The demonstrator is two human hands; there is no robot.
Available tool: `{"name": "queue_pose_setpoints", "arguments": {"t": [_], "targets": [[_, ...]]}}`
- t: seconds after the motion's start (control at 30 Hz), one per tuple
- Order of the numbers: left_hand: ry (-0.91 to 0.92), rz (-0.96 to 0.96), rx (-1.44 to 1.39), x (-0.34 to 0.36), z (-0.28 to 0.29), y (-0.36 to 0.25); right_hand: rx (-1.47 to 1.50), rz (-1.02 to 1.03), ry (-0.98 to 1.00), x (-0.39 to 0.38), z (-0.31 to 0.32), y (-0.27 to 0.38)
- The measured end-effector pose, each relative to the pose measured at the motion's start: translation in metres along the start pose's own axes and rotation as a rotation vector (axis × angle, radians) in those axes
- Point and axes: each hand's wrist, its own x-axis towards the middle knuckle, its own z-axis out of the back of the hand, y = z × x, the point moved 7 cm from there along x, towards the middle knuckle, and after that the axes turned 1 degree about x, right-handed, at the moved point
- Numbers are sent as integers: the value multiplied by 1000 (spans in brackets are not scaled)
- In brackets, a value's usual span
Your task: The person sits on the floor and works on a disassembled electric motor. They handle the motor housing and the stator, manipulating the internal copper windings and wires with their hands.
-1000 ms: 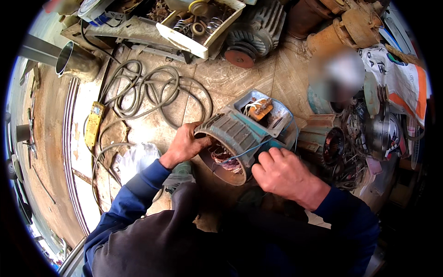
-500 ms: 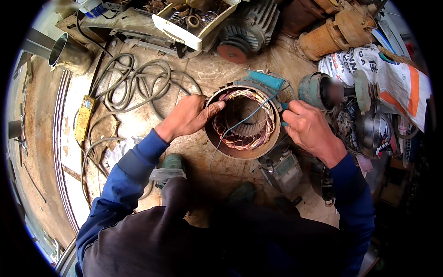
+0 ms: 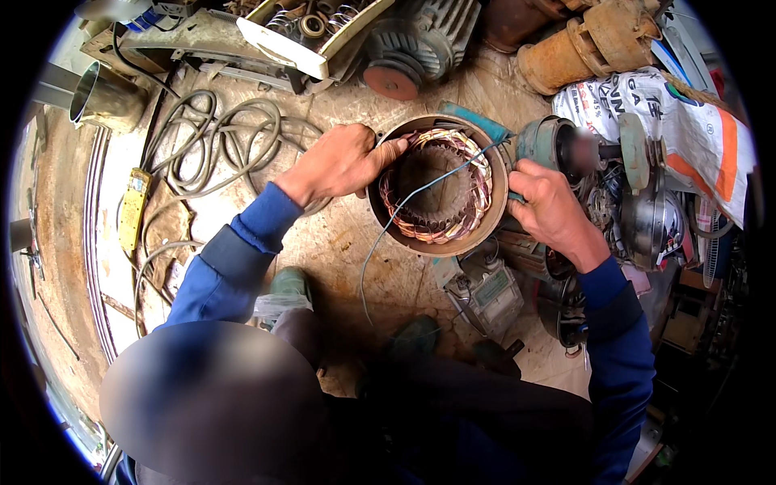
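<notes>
Between my hands is an electric motor's stator housing [image 3: 499,194], a round brown-rimmed shell with teal outside parts. Its open end faces up toward me. Inside runs a ring of copper windings [image 3: 482,204] bound with lacing, around an open bore. My left hand [image 3: 343,164] grips the left rim, thumb laid over the edge by the windings. On the right side, my right hand [image 3: 554,212] is closed around a teal part of the housing. A thin blue-grey wire [image 3: 420,191] crosses the opening and dangles below it.
A coiled grey cable [image 3: 212,137] and a yellow control box [image 3: 133,208] lie at the left. Behind stand a parts tray [image 3: 283,40] and a finned motor with a pulley [image 3: 394,79]. Rusty castings [image 3: 558,66], a white sack [image 3: 711,137] and a grey metal box [image 3: 489,295] crowd the right.
The stator housing has shifted slightly up and right with both hands on it, and its bore now shows more fully. My left thumb remains on the rim.
</notes>
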Motion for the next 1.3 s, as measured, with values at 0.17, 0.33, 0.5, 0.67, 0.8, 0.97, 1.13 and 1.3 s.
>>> {"name": "queue_pose_setpoints", "arguments": {"t": [0.17, 0.33, 0.5, 0.67, 0.8, 0.97, 1.13, 1.3], "targets": [[11, -56, -32, 11, 4, -1, 46, -2, 8, 8, 4, -4], [89, -23, -76, 17, 6, 4, 59, -18, 17, 16, 8, -3], [114, 34, -218, 18, 9, 12, 34, -54, 43, 24, 12, 3], [194, 58, -262, 24, 17, 21, 29, -48, 29, 37, 16, 10], [208, 35, -255, 31, 21, 30, -6, -34, 22, 51, 22, 13], [230, 42, -300, 32, 23, 34, 36, -41, 21, 58, 24, 11], [257, 50, -282, 37, 23, 33, 12, -86, 42, 60, 26, 11], [318, 100, -312, 50, 20, 40, 53, -101, 12, 63, 30, 10]]}}
